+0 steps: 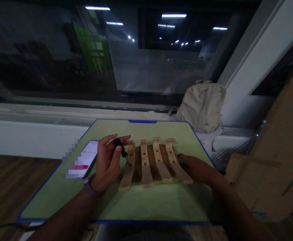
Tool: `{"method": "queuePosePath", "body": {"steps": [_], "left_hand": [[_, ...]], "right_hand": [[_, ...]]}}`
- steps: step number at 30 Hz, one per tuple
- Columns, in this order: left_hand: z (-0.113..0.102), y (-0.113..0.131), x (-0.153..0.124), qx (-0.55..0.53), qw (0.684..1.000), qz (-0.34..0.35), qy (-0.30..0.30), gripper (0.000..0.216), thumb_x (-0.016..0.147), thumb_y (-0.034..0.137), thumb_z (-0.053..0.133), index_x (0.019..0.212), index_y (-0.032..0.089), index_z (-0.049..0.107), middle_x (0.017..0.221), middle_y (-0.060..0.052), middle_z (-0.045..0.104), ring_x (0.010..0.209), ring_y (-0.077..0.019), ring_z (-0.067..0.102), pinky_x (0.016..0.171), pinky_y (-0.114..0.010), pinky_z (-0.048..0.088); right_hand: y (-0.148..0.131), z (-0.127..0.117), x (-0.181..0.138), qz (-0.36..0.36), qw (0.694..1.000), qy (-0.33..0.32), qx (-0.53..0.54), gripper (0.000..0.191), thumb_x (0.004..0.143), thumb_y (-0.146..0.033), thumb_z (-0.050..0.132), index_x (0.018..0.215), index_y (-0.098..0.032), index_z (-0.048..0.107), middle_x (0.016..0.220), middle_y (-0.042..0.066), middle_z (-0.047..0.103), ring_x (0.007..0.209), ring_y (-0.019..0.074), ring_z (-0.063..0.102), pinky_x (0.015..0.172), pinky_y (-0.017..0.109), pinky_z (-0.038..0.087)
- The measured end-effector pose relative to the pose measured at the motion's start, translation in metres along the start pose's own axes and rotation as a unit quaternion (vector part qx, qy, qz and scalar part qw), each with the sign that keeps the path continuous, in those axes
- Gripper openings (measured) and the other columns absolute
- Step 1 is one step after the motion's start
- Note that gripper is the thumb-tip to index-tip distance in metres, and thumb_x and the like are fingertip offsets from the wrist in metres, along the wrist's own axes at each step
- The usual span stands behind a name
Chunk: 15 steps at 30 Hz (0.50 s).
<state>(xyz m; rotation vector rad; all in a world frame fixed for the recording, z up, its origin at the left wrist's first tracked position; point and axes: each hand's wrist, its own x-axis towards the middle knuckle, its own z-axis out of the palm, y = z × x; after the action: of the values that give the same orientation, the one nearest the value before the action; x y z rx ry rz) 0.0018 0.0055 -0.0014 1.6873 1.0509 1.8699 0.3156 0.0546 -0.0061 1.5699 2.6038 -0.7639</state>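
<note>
My left hand [110, 159] is closed around the black handle of a screwdriver [120, 146]. The screwdriver tilts down to the right, its tip at the lower hole of the leftmost curved wooden piece [128, 174]. Several such light wooden pieces with holes lie side by side across a brown board [151, 165]. My right hand [195, 167] is at the right edge of this wooden assembly, its thumb along the side; the other fingers are hidden, and I cannot make out how firmly it grips.
The wooden assembly rests on a green table [86, 201] with a blue rim. A lit phone [89, 152] lies on the left. Behind the table are a beige backpack [203, 105], a windowsill [91, 109] and a dark window. Cardboard [269, 157] stands at the right.
</note>
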Motion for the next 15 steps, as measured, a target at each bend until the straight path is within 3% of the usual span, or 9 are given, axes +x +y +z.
{"method": "queuePosePath", "body": {"steps": [3, 9, 15], "left_hand": [[-0.0004, 0.0005, 0.0021, -0.009, 1.0, 0.008, 0.001, 0.021, 0.096, 0.027, 0.056, 0.115, 0.023, 0.048, 0.11, -0.009, 0.071, 0.097, -0.0191, 0.07, 0.084, -0.037, 0.056], [-0.0041, 0.0008, 0.0093, 0.033, 0.996, 0.08, 0.037, 0.025, 0.078, 0.017, 0.076, 0.098, 0.023, 0.062, 0.097, -0.003, 0.06, 0.083, -0.0146, 0.063, 0.069, -0.028, 0.055], [-0.003, 0.003, 0.0031, 0.048, 0.998, 0.012, 0.038, 0.022, 0.088, 0.025, 0.068, 0.109, 0.02, 0.065, 0.095, -0.005, 0.068, 0.085, -0.0159, 0.067, 0.074, -0.029, 0.057]], "right_hand": [[-0.0005, -0.0013, -0.0008, 0.0, 1.0, -0.004, 0.003, 0.034, 0.096, -0.031, 0.038, 0.115, -0.012, 0.059, 0.117, 0.021, 0.071, 0.105, 0.0296, 0.067, 0.089, 0.036, 0.049], [0.0044, 0.0004, -0.0004, -0.006, 1.0, -0.006, 0.011, 0.035, 0.096, -0.034, 0.038, 0.115, -0.014, 0.059, 0.117, 0.019, 0.071, 0.104, 0.0299, 0.068, 0.089, 0.037, 0.049], [0.0038, -0.0003, -0.0003, -0.002, 1.0, -0.011, 0.004, 0.028, 0.094, -0.032, 0.043, 0.111, -0.018, 0.06, 0.118, 0.017, 0.072, 0.103, 0.0291, 0.068, 0.087, 0.035, 0.05]]}}
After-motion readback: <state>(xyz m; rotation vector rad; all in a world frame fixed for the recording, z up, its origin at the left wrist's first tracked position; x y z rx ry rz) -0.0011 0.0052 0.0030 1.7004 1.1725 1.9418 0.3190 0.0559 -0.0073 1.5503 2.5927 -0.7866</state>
